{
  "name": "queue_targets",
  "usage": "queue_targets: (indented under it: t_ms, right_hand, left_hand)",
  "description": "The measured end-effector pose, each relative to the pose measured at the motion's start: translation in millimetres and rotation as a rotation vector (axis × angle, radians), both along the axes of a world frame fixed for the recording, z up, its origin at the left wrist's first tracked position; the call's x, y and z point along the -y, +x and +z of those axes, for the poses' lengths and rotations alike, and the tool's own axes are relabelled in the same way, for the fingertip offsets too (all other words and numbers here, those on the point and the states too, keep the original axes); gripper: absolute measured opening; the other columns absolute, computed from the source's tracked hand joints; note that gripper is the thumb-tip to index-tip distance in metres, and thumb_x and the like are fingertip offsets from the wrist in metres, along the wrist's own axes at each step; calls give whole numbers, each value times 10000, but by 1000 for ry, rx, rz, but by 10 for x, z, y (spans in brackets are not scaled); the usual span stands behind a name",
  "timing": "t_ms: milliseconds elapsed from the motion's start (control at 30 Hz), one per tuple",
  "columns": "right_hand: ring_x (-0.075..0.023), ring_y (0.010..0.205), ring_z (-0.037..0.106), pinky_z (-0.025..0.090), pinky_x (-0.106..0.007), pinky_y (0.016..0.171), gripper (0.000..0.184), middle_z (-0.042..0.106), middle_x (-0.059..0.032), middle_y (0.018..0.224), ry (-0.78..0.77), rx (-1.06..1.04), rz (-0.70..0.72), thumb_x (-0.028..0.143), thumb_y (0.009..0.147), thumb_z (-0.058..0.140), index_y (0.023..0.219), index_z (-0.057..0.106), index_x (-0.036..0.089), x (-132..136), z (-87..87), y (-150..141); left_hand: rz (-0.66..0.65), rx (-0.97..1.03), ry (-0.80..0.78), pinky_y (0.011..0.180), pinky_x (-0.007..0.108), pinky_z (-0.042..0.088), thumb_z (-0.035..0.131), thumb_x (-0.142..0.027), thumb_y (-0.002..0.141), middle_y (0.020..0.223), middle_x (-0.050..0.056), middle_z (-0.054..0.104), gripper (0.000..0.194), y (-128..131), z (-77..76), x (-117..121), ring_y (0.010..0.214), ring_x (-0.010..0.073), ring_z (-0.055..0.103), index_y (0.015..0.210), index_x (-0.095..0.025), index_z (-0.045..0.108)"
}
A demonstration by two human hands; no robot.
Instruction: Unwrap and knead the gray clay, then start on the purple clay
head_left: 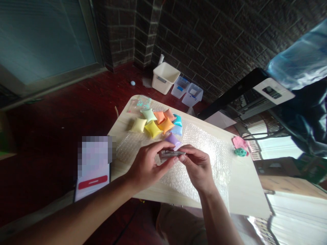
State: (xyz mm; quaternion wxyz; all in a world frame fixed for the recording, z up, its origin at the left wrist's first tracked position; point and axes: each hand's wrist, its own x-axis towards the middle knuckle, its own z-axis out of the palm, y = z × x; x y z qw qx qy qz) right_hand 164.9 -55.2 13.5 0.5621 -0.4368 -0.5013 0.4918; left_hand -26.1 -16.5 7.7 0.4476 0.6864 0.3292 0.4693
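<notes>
Both hands meet over the middle of the table, closed on one small flat greyish thing [170,154], perhaps a packet; its kind is not clear. My left hand [146,163] grips its left part between thumb and fingers. At its right end, my right hand [198,166] pinches it with thumb and fingertips. Just beyond the fingers lies a purple pillow-shaped packet [173,140]. Farther back, several similar packets form a cluster, among them a yellow packet [153,129], an orange packet [166,126] and a pale green packet [148,115].
Bubble wrap [212,146] covers much of the pale table [245,183]. Pink lumpy material [239,142] and a teal lump [240,152] sit at the right edge. A phone-like screen [93,170] stands at the left. Beyond the table, a white bin [163,83] is on the floor.
</notes>
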Motion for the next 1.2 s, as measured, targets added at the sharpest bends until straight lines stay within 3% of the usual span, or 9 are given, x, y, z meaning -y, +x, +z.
queue_targets:
  t_ms: [300,467,633,800,967,1100,1200]
  right_hand:
    - [-165,877,711,605,-303,795,159,764,-27,948,-21,9,9,205,883,864,1020,865,287,7,12,-21]
    - [-175,906,700,602,-328,811,135,748,-21,976,-3,12,-19,225,904,849,1012,852,306,6,-8,3]
    - [-188,939,699,602,-347,816,169,747,-31,1020,-15,33,-20,256,903,853,1062,841,313,4,0,-2]
    - [-187,922,698,591,-346,807,145,756,-31,978,8,53,-6,228,903,848,1018,858,316,1,10,3]
    - [-178,916,697,592,-330,804,144,745,-23,976,19,48,-37,222,901,849,1015,856,310,4,-5,16]
    - [-199,951,714,615,-356,824,247,762,-37,1041,-19,45,-34,271,888,866,1128,838,325,8,4,8]
    - [-203,958,723,618,-359,841,237,777,-42,1039,-20,63,-28,256,879,874,1105,849,323,7,26,-3]
  left_hand:
    - [3,-1,2,773,273,560,730,-279,964,934,22,800,99,15,-13,-7,840,164,744,1005,-193,755]
    - [-32,59,-101,849,311,604,754,-321,939,1107,66,805,268,15,-16,0,960,201,765,1172,-189,732]
    - [2,28,-81,781,278,597,799,-334,925,966,27,829,161,9,-33,-24,850,177,773,1024,-208,790]
    - [8,19,-69,801,280,605,811,-352,924,962,22,844,157,6,-24,-21,855,183,789,1016,-225,817]
    - [-27,85,-134,856,307,642,839,-363,882,1117,71,829,344,16,-28,-12,950,214,794,1175,-197,771]
    - [-62,91,-167,806,291,650,793,-331,926,1019,56,837,209,12,-66,-26,896,205,798,1094,-206,801]
    - [-49,96,-179,800,287,653,819,-306,906,999,51,843,196,10,-92,-34,889,208,804,1080,-214,821]
